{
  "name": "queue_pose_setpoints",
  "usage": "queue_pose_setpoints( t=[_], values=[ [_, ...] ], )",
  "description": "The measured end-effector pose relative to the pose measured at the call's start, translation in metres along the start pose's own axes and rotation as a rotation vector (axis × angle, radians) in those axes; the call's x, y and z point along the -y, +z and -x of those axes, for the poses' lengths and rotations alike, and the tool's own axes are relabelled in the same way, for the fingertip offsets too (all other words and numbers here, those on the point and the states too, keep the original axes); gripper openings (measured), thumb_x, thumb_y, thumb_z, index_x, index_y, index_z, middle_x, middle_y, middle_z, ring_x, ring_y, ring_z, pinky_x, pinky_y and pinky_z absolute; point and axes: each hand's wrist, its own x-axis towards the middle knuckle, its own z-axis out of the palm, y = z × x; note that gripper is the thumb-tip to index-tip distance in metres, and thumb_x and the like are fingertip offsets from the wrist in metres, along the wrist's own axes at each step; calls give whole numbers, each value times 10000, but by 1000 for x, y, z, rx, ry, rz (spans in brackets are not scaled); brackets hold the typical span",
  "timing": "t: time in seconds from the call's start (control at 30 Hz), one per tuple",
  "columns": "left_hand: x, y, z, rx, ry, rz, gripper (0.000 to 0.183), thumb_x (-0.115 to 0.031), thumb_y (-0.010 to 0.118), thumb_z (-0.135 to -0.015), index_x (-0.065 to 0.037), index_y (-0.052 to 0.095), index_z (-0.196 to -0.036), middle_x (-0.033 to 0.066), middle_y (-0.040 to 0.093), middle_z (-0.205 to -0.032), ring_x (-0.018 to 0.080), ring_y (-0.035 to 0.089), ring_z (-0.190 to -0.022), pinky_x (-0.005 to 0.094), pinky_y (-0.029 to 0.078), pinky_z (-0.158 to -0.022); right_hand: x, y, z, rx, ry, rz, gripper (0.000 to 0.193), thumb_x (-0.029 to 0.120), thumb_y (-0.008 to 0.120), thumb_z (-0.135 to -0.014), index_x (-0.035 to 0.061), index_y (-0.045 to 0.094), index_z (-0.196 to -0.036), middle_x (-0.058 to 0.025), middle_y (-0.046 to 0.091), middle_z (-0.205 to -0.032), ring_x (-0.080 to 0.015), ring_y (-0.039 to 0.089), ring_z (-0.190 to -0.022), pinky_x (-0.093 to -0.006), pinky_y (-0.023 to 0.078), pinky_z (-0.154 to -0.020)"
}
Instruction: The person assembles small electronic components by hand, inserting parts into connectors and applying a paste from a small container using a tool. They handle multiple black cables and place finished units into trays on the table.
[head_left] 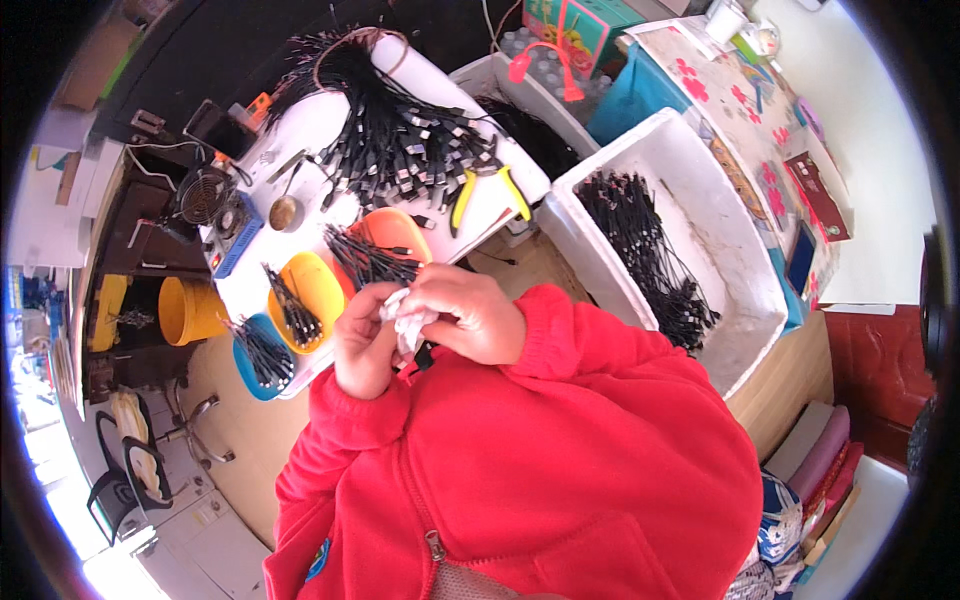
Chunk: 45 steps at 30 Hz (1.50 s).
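Close in front of my chest, both hands hold a crumpled white tissue or cloth (408, 322). My left hand (364, 345) pinches it from the left, and my right hand (470, 312) has its fingers closed on it from the right. A small black piece shows just below the hands, too hidden to name. Right behind them is an orange bin (400, 232) with a bundle of black cables (365, 258). A yellow bin (322, 285) and a blue bin (252, 372), each with black cables, stand to the left.
A big pile of black cables (410, 150) covers the white table (300, 125), beside yellow-handled pliers (463, 203). Left are a blue soldering device (236, 235), a small fan (205, 197) and a metal cup (286, 213). A white foam box (745, 335) with cables stands at right.
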Motion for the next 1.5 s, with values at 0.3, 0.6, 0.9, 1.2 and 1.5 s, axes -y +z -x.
queue_pose_setpoints(
  t=[0.3,0.6,0.9,1.2,1.5],
  values=[
    [8,4,-8,-27,174,-188,312,-95,593,-935,67,571,-1201,76,640,-816,74,491,-526,173,339,-452,-3,-6,8,-57,265,-397,277,76,670,-849,1,564,-1093,-98,624,-942,-170,626,-800,-291,504,-709],
    [20,12,-7,-127,40,-161,200,20,439,-901,69,633,-917,41,575,-666,51,411,-439,202,283,-393,-4,-25,26,92,42,184,415,228,703,-823,44,583,-1175,-153,626,-1001,-339,634,-914,-413,507,-777],
    [26,5,1,-189,-116,-86,143,-83,581,-957,-4,698,-978,6,602,-654,24,450,-459,175,334,-413,-20,-17,8,167,20,193,145,20,677,-792,48,626,-925,-104,630,-806,-304,628,-711,-374,489,-599],
    [35,-37,-29,-104,571,-1291,275,-121,724,-693,-31,648,-940,84,617,-975,263,589,-880,367,493,-735,-54,-38,-11,-242,360,323,176,41,680,-852,17,583,-997,-103,644,-824,-142,637,-708,-264,483,-608],
    [54,-45,-25,42,693,-1434,111,-70,617,-641,-36,567,-734,79,538,-767,223,548,-693,326,490,-606,-75,-59,-15,-229,423,279,326,23,670,-863,4,511,-1147,-108,673,-962,-89,595,-735,-229,472,-634]
  ],
)
